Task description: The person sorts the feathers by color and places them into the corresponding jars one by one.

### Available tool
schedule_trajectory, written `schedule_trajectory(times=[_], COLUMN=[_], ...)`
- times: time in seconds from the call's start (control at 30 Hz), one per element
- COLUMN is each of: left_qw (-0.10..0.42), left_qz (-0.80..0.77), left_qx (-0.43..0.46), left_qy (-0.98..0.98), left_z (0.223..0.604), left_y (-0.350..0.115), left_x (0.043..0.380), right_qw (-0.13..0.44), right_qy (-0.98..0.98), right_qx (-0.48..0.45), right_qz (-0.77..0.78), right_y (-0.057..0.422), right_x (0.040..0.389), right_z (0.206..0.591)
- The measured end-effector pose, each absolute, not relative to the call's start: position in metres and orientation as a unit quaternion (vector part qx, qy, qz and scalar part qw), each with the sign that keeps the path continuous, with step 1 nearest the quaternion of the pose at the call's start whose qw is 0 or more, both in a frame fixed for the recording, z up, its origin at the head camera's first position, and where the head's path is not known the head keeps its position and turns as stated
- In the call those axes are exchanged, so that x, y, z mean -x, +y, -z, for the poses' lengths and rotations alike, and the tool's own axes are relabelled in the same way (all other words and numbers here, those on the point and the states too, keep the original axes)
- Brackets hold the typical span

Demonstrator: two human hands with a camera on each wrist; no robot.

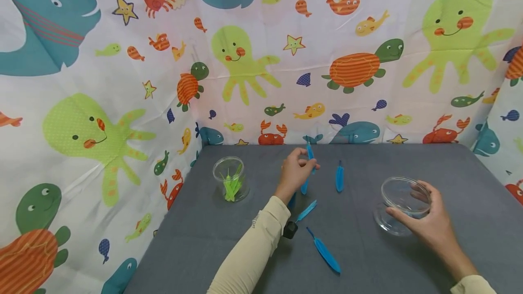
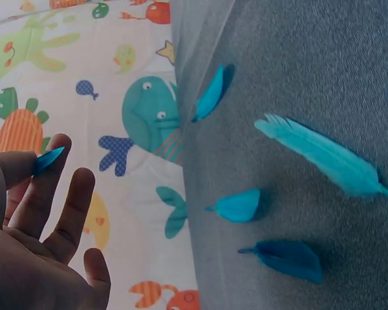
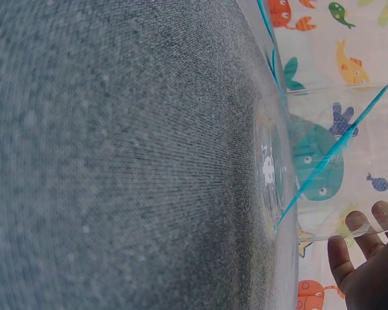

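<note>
My left hand pinches a blue feather between thumb and fingers, raised over the far part of the table. In the left wrist view only a short tip of that feather shows. Around and below this hand lie several blue feathers, among them one near the back and one at the front. On the right, my right hand grips a clear round jar by its side near the rim. A blue feather shows through that jar's wall; whether it lies inside or behind, I cannot tell.
A second clear jar stands at the back left and holds green feathers. The dark grey table ends at a cloth curtain printed with sea animals. A small black device sits at the left wrist.
</note>
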State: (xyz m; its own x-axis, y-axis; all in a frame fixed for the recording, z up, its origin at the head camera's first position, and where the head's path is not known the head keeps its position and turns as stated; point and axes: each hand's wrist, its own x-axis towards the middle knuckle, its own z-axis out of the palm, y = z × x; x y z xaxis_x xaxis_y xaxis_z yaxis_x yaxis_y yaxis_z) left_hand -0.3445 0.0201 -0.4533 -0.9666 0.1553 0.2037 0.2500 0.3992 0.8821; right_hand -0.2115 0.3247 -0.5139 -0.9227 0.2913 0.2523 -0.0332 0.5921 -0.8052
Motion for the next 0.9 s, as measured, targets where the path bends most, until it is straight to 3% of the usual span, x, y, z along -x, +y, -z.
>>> schedule_trajectory(times=[0.9], left_qw=[-0.008], left_qz=[0.6], left_qx=[0.192], left_qy=[-0.777], left_z=[0.441], left_y=[0.063], left_x=[0.316], right_qw=[0.177], right_qy=[-0.871], right_qx=[0.083], right_qz=[-0.451], right_y=[0.322], right_x=[0.211], right_z=[0.514])
